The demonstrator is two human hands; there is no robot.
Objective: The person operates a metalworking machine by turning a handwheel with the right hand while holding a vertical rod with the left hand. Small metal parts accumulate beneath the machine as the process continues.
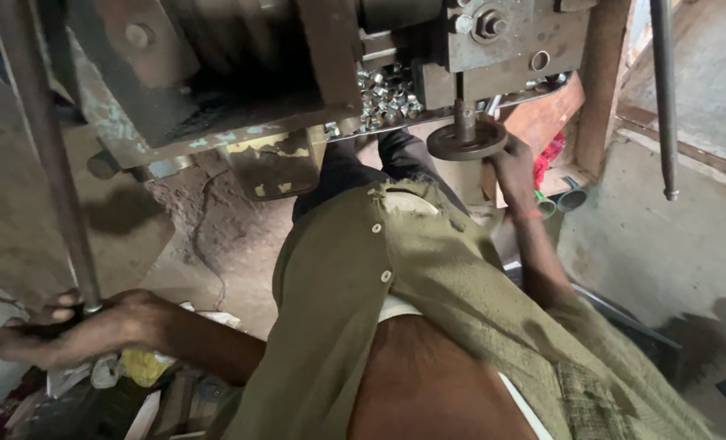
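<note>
Our left hand [49, 330] has its grip wrapped around the long lever rod [41, 147], while our right hand [514, 175] has its grip pinching the round wheel [466, 140] under the press.

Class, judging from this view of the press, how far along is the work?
Done: a heap of small shiny metal pieces lies on the machine bed. In hand: the left hand grips the long lever, the right hand is by the round die. How much is left cannot be told.

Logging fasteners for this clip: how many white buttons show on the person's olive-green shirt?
3: one white button near the collar edge, one just below, one lower on the olive-green shirt. Folds may hide others.
</note>
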